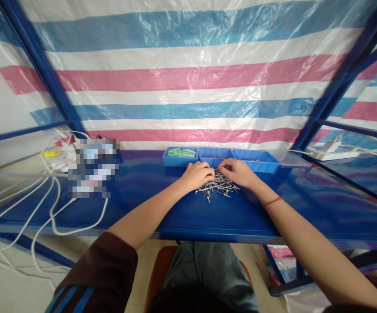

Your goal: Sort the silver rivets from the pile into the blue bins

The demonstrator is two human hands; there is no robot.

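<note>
A loose pile of thin silver pins with small heads, which look like blind rivets (219, 186), lies on the blue tabletop in front of me. My left hand (199, 174) rests against the pile's left side, its fingers curled down onto the pins. From the right, my right hand (236, 171) reaches over the far side of the pile with thumb and forefinger pinched together. What either hand has between its fingertips is too small and hidden to make out. Just beyond my hands stands a blue bin (216, 153) with more metal pins in it.
Left of that bin is a blue bin (175, 161) with green packets (181, 152); right of it, another blue bin (256, 161). White cables (56, 204) and a blurred-out object (94, 169) occupy the left side. A white power strip (335, 150) sits at right. Blue frame posts flank the table.
</note>
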